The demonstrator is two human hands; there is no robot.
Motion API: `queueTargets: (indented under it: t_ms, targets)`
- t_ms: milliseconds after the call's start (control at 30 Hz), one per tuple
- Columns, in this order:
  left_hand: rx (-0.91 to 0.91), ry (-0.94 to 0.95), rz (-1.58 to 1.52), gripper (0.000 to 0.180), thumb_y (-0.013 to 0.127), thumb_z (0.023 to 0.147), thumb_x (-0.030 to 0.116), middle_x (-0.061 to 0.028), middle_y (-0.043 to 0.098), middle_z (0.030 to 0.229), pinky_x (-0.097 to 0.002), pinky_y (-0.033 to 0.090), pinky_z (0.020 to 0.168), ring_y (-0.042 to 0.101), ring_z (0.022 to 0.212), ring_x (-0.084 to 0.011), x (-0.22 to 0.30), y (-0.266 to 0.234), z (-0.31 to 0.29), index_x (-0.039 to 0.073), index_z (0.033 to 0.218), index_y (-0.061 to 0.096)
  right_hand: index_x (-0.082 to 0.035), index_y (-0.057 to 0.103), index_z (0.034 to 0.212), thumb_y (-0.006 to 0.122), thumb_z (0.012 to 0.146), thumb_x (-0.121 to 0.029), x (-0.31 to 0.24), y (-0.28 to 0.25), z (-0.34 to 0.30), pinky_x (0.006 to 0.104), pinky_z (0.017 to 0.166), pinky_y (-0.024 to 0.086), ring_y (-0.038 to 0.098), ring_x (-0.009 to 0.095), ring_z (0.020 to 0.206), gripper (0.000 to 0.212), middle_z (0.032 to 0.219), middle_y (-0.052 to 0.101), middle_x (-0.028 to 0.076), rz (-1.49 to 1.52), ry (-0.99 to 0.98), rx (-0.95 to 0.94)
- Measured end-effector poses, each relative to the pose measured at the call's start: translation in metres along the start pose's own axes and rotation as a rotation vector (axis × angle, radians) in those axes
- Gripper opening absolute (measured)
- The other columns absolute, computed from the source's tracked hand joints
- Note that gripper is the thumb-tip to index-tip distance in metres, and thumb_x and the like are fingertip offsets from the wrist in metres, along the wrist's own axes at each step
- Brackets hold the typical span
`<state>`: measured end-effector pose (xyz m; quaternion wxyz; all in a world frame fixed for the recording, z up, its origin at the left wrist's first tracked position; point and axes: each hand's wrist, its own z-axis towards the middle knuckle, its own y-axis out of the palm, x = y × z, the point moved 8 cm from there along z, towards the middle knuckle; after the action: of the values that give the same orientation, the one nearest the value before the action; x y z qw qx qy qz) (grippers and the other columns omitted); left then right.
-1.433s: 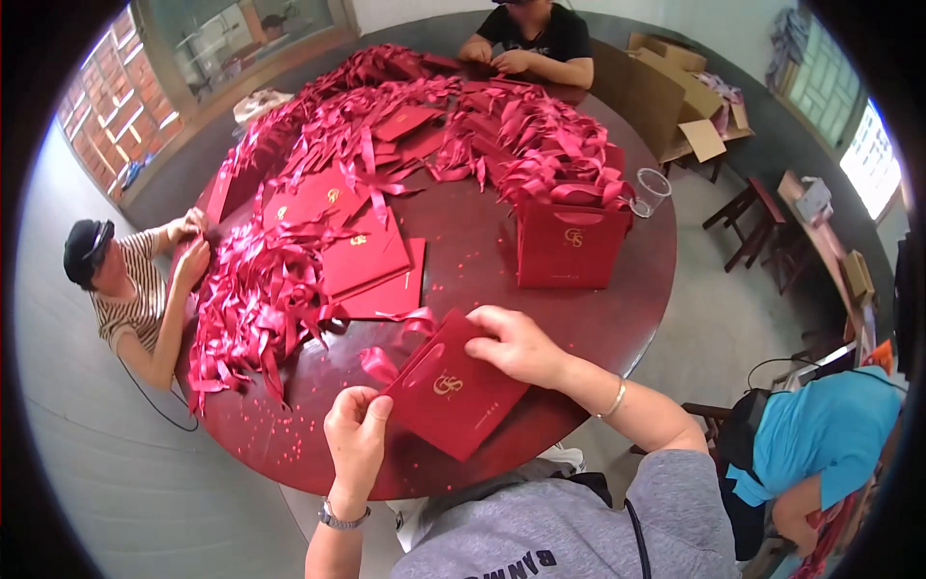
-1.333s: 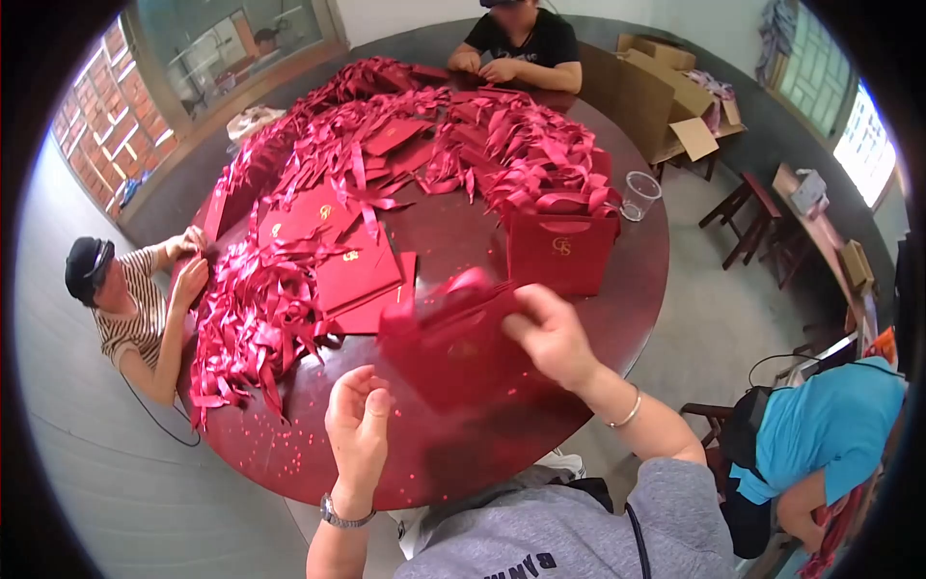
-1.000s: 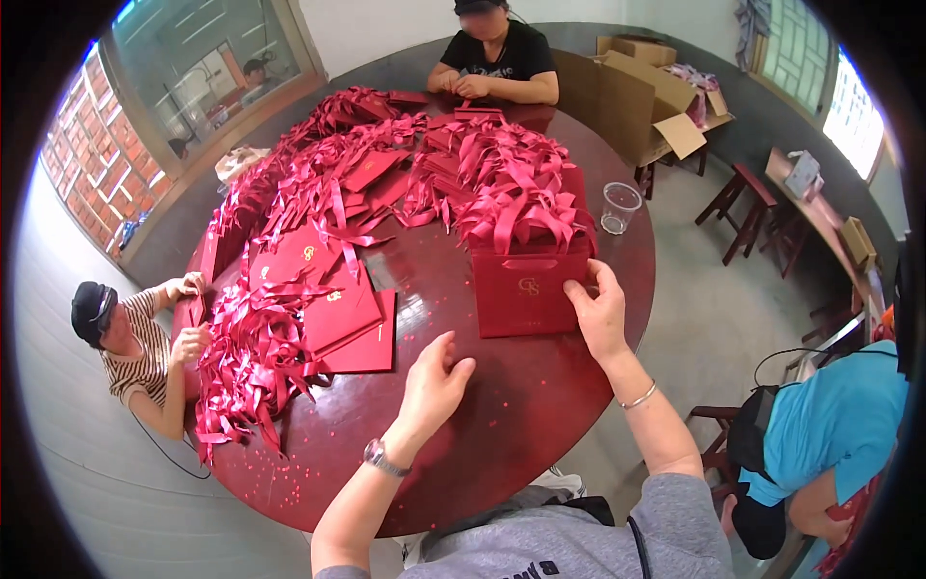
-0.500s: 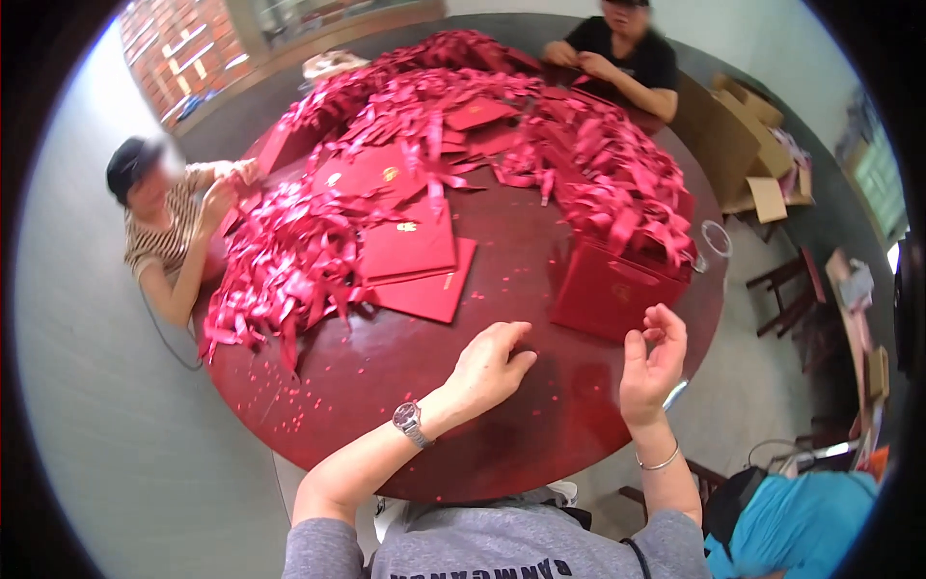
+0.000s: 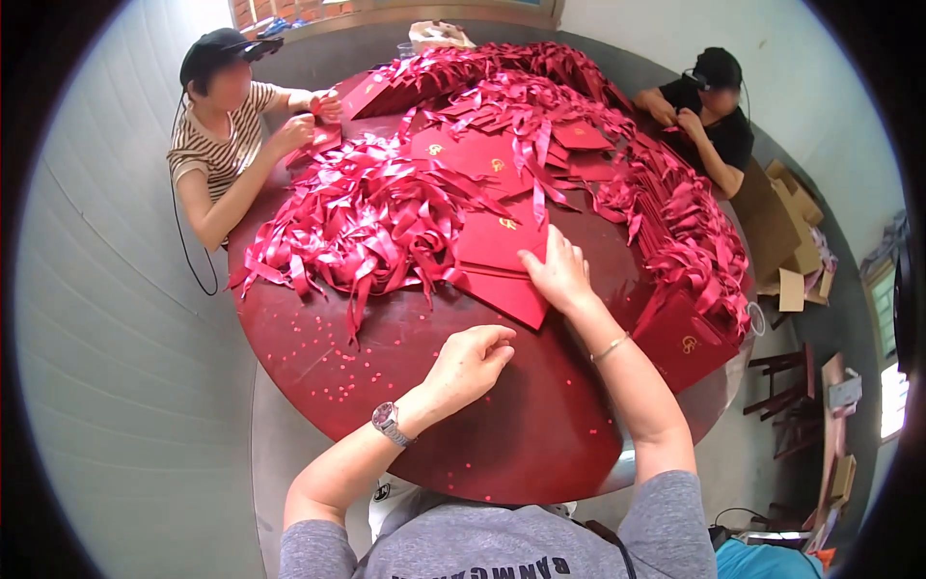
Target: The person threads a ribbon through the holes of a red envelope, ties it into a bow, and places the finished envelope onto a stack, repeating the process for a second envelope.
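Note:
Flat red paper gift bags with gold emblems and shiny ribbons cover much of the round table. My right hand (image 5: 562,273) reaches over the right edge of a small stack of flat red gift bags (image 5: 497,253). Its thumb lies over the top bag and its fingers are stretched along the edge, apart from the thumb. Nearer to me, my left hand (image 5: 468,365) hovers above bare tabletop with fingers loosely bent, thumb apart and nothing in it. To its upper left spreads a heap of pink-red ribbons (image 5: 371,217).
A long row of ribboned bags (image 5: 675,212) curves along the table's right side, ending in a red bag (image 5: 687,343) near the edge. Small red bits (image 5: 333,362) dot the round table (image 5: 434,449). Two people sit at the far left and far right, hands on red pieces. Cardboard boxes (image 5: 786,232) stand right.
My right hand has gone from beside the bag at the right over to the middle bag stack. My left hand stays nearly in place. The view has turned to the left.

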<state>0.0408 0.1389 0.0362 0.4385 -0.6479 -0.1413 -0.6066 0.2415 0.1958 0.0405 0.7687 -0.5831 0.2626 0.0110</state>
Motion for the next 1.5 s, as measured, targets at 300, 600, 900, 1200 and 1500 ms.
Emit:
queueTargets:
  t_ms: [300, 600, 900, 1200, 1500]
  targets:
    - [0.193, -0.048, -0.289, 0.019, 0.065, 0.092, 0.007, 0.0003, 0.066, 0.085, -0.0225, 0.048, 0.066, 0.056, 0.074, -0.0047, -0.016, -0.033, -0.001, -0.001, 0.11, 0.068, 0.002, 0.026, 0.147, 0.083, 0.067, -0.028, -0.002, -0.015, 0.0, 0.0465, 0.101, 0.044, 0.051, 0.043, 0.119, 0.103, 0.126, 0.053, 0.029, 0.203, 0.019, 0.179]
    - [0.434, 0.22, 0.15, 0.044, 0.069, 0.083, 0.009, -0.0193, 0.059, 0.125, -0.0435, 0.044, 0.098, 0.054, 0.117, -0.0372, 0.011, -0.057, -0.013, -0.002, 0.125, 0.057, 0.005, 0.046, 0.133, 0.063, 0.09, -0.002, 0.011, -0.025, -0.075, 0.0347, 0.101, 0.045, 0.059, 0.02, 0.114, 0.047, 0.125, 0.06, 0.013, 1.301, 0.001, -0.072]
    - [0.514, 0.363, 0.583, 0.049, 0.074, 0.075, 0.014, -0.0153, 0.059, 0.121, -0.0449, 0.038, 0.099, 0.053, 0.118, -0.0326, 0.041, -0.045, -0.023, -0.001, 0.12, 0.06, 0.004, 0.048, 0.133, 0.068, 0.091, -0.011, -0.016, -0.013, -0.147, 0.0318, 0.097, 0.046, 0.059, 0.015, 0.11, 0.049, 0.123, 0.062, 0.009, 1.245, 0.0, -0.401]
    - [0.486, 0.255, 0.627, 0.028, 0.075, 0.075, 0.017, -0.008, 0.06, 0.086, -0.041, 0.041, 0.077, 0.057, 0.084, -0.0273, 0.04, -0.05, -0.018, 0.006, 0.097, 0.062, 0.006, 0.046, 0.136, 0.068, 0.089, -0.012, -0.018, -0.006, -0.153, 0.0312, 0.097, 0.047, 0.059, 0.015, 0.111, 0.054, 0.122, 0.063, 0.01, 0.851, -0.07, -0.304]
    - [0.255, -0.055, 0.296, 0.023, 0.073, 0.078, 0.012, -0.0172, 0.064, 0.079, -0.0453, 0.049, 0.066, 0.064, 0.076, -0.0375, -0.007, -0.053, -0.007, 0.002, 0.092, 0.058, 0.003, 0.046, 0.136, 0.07, 0.085, -0.018, -0.056, -0.04, -0.137, 0.0432, 0.102, 0.044, 0.055, 0.04, 0.117, 0.06, 0.125, 0.056, 0.025, 0.152, -0.472, -0.13]
